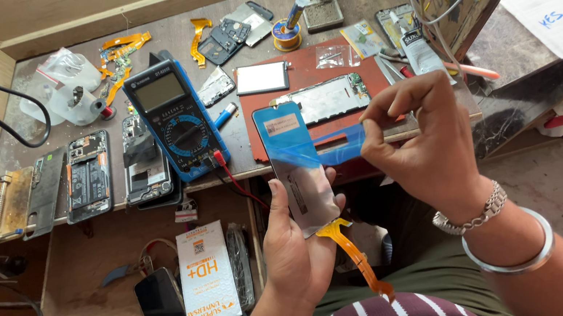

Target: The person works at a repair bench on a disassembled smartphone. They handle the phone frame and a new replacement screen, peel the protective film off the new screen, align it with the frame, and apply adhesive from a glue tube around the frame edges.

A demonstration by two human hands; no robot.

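Head view: glossy blue film (317,147) half off a flat grey phone screen (306,184)
Left hand (298,247) grips the screen from below; right hand (423,145) pinches the film beside it

Multimeter (173,118) on bench (15,92), centre-left of frame; opened phones (87,176) to its left. Mat (311,58) right of multimeter; solder spool (287,35) above mat.

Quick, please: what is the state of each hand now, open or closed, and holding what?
Left hand: closed around the phone screen panel, holding it upright.
Right hand: fingers pinched on the blue protective film, partly peeled off the panel.
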